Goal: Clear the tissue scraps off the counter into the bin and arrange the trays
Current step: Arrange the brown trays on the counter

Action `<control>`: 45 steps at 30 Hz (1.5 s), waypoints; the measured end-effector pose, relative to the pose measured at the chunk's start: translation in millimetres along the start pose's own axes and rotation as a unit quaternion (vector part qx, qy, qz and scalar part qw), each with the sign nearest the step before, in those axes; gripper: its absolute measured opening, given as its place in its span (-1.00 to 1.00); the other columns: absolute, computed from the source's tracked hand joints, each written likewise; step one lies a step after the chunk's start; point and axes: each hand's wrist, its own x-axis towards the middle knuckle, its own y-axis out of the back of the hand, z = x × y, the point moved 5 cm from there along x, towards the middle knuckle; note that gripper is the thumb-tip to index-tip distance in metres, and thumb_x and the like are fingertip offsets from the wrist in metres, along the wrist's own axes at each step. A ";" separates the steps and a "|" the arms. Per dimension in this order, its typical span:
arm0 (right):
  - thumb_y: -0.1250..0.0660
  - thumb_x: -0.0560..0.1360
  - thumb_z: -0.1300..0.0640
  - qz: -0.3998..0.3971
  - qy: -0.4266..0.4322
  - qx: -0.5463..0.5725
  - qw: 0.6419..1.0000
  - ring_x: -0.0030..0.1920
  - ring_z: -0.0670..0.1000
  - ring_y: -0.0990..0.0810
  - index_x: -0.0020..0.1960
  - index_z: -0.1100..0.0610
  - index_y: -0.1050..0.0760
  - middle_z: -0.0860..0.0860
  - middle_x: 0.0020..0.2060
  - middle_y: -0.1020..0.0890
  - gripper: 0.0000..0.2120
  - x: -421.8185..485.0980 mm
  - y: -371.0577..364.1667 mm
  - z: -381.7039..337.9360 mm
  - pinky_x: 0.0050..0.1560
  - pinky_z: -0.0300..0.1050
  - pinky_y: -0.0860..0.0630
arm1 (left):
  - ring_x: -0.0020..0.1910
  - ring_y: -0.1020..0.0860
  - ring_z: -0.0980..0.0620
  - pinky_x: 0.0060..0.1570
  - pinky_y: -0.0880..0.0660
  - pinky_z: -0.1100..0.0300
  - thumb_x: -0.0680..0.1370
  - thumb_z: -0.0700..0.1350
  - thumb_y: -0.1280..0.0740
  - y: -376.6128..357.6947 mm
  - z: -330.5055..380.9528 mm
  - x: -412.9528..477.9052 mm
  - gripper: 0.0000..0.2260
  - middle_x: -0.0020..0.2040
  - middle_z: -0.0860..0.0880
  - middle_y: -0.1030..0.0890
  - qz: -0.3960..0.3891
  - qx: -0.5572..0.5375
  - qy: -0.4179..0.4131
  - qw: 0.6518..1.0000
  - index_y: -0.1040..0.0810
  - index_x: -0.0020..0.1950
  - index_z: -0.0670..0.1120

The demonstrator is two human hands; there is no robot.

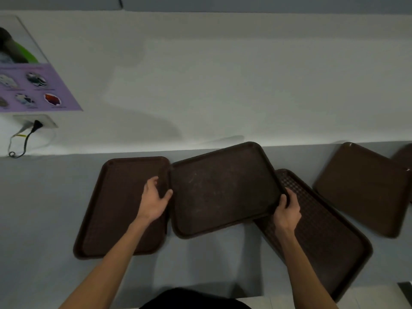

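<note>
Counter (44,208) with brown tray (223,190) (white wall (223,74))

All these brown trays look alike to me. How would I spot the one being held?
On the grey counter lies a row of brown trays. The held tray is second from the left, with the left hand and right hand gripping its short ends. Only it is raised, overlapping the grid-patterned tray to its right, with pale scuffs inside.

far-right tray (404,161) cut by frame edge, poster (33,85) print blurred
</note>
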 end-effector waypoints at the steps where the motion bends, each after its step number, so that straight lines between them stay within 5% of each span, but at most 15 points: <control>1: -0.21 0.76 0.11 -0.014 0.020 0.001 1.000 0.33 0.19 -0.58 0.49 0.09 -0.51 0.14 0.34 -0.63 -0.66 -3.5 -5.1 -13.0 0.36 -0.05 -0.43 | 0.49 -0.37 -0.17 0.52 -0.34 -0.12 0.59 0.07 -0.46 20.3 3.1 0.6 -0.32 0.52 -0.15 -0.36 0.018 0.011 -0.013 1.000 -0.23 0.59 -0.10; 3: -0.23 0.75 0.07 -0.055 0.056 0.008 0.997 0.30 0.12 -0.60 0.45 0.06 -0.55 0.08 0.29 -0.66 -0.69 -9.0 -23.4 -35.1 0.35 -0.08 -0.45 | 0.53 -0.29 -0.22 0.54 -0.29 -0.17 0.60 0.17 -0.40 55.0 3.0 5.1 -0.31 0.55 -0.15 -0.34 0.040 0.063 -0.045 0.996 -0.23 0.62 -0.07; 6: -0.29 0.72 0.00 -0.111 0.095 0.028 0.989 0.26 -0.01 -0.65 0.37 0.00 -0.61 -0.05 0.22 -0.70 -0.73 -24.0 -59.8 -63.5 0.37 0.02 -0.56 | 0.42 -0.47 -0.16 0.40 -0.44 -0.16 0.60 0.35 -0.25 90.6 -8.3 9.7 -0.39 0.41 -0.07 -0.55 -0.007 0.153 -0.070 0.986 -0.34 0.54 0.05; 9: -0.34 0.69 -0.02 -0.135 0.100 0.055 0.984 0.19 -0.07 -0.67 0.26 -0.03 -0.65 -0.10 0.17 -0.72 -0.80 -50.3 -96.3 -93.8 0.29 -0.06 -0.59 | 0.16 -0.65 -0.16 0.13 -0.57 -0.06 0.65 0.31 -0.15 116.8 -37.4 9.9 -0.58 0.09 -0.03 -0.70 -0.050 0.168 -0.084 0.981 -0.55 0.22 0.03; 11: -0.37 0.66 -0.13 -0.118 0.057 0.092 0.987 0.08 -0.05 -0.68 0.21 -0.03 -0.63 -0.05 0.12 -0.70 -0.77 -72.3 -116.8 -107.4 0.12 -0.09 -0.61 | 0.04 -0.66 -0.23 0.02 -0.58 -0.09 0.67 0.26 -0.13 135.1 -66.6 8.0 -0.62 -0.05 -0.06 -0.69 -0.012 0.152 -0.075 0.985 -0.54 0.05 -0.01; 15: -0.28 0.68 -0.23 -0.183 -0.022 0.100 0.978 -0.06 0.09 -0.71 0.23 0.05 -0.50 0.07 0.01 -0.68 -0.64 -136.7 -167.4 -102.4 -0.15 0.03 -0.68 | 0.19 -0.60 -0.37 0.16 -0.55 -0.16 0.73 0.10 -0.17 150.9 -124.8 8.4 -0.62 0.15 -0.27 -0.68 0.042 0.130 -0.010 0.991 -0.57 0.27 -0.18; 19: -0.17 0.76 0.03 -0.265 0.047 -0.102 0.958 0.17 0.36 -0.65 0.31 0.23 -0.44 0.28 0.13 -0.67 -0.72 -224.4 -223.8 -67.1 0.08 0.13 -0.52 | 0.31 -0.51 -0.46 0.27 -0.48 -0.21 0.74 0.04 -0.14 155.0 -164.8 12.1 -0.57 0.29 -0.37 -0.59 0.064 0.113 0.078 0.988 -0.50 0.36 -0.29; 24: -0.13 0.75 0.20 -0.246 0.029 -0.146 0.958 0.17 0.39 -0.55 0.27 0.31 -0.41 0.30 0.19 -0.54 -0.79 -279.2 -256.8 -38.6 0.15 0.16 -0.49 | 0.24 -0.53 -0.48 0.21 -0.46 -0.19 0.75 -0.08 -0.15 156.6 -196.5 13.2 -0.67 0.21 -0.40 -0.62 0.073 0.128 0.112 0.983 -0.53 0.30 -0.31; 31: -0.02 0.78 0.02 -0.256 0.072 -0.260 0.928 0.40 0.28 -0.46 0.64 0.13 -0.22 0.18 0.45 -0.37 -0.54 -285.4 -271.2 -29.2 0.39 0.18 -0.45 | 0.42 -0.34 -0.38 0.44 -0.27 -0.23 0.70 -0.14 -0.25 144.5 -242.1 12.3 -0.65 0.39 -0.37 -0.47 0.102 0.163 0.126 0.973 -0.51 0.47 -0.15; 35: 0.03 0.79 -0.06 -0.301 0.074 -0.295 0.904 0.39 0.30 -0.51 0.73 0.01 0.05 0.16 0.52 -0.31 -0.45 -283.3 -278.8 -42.9 0.29 0.20 -0.50 | 0.17 -0.56 -0.45 0.25 -0.48 -0.20 0.65 -0.28 -0.27 150.4 -245.0 10.8 -0.41 0.15 -0.40 -0.62 0.113 0.120 0.112 0.980 -0.20 0.67 -0.09; 40: 0.04 0.79 -0.04 -0.306 0.091 -0.327 0.890 0.33 0.33 -0.56 0.72 0.02 0.04 0.21 0.54 -0.29 -0.47 -273.1 -277.6 -40.7 0.27 0.22 -0.52 | 0.13 -0.61 -0.41 0.17 -0.55 -0.15 0.62 -0.29 -0.31 149.5 -239.8 7.6 -0.67 0.10 -0.37 -0.67 0.087 0.124 0.121 0.981 -0.58 0.39 -0.22; 45: 0.07 0.78 -0.10 -0.242 0.096 -0.379 0.888 0.21 0.29 -0.65 0.69 -0.01 -0.05 0.15 0.47 -0.39 -0.50 -247.0 -231.6 -10.9 0.15 0.19 -0.57 | 0.07 -0.67 -0.35 0.09 -0.58 -0.08 0.59 -0.24 -0.40 109.1 -209.9 1.0 -0.70 0.05 -0.29 -0.71 0.044 0.152 0.051 0.986 -0.64 0.33 -0.16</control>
